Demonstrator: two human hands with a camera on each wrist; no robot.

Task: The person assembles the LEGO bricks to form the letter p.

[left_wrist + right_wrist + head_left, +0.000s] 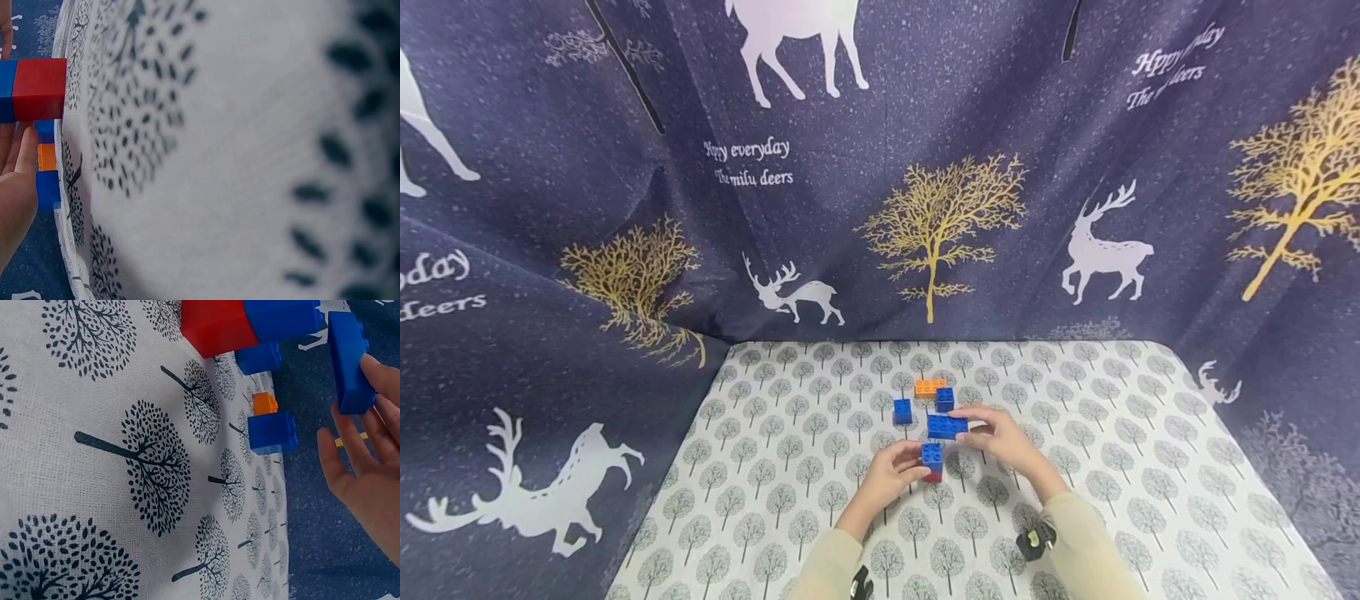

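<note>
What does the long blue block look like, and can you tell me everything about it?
The long block is plain blue and box-shaped, looks like shiny plastic, and has rows of round studs on top. It's roughly level, studs up, held above the cloth between the thumb and fingers of the right hand. It's just beyond the red-and-blue stack, with a gap between them. Its underside is hidden.

Soft, even light left the cloth (958, 500) bright and the curtain (955, 108) dim, with faint, soft-edged shadows. The left wrist view badly blurred the near cloth, worst at right, and bowed its edge.
</note>
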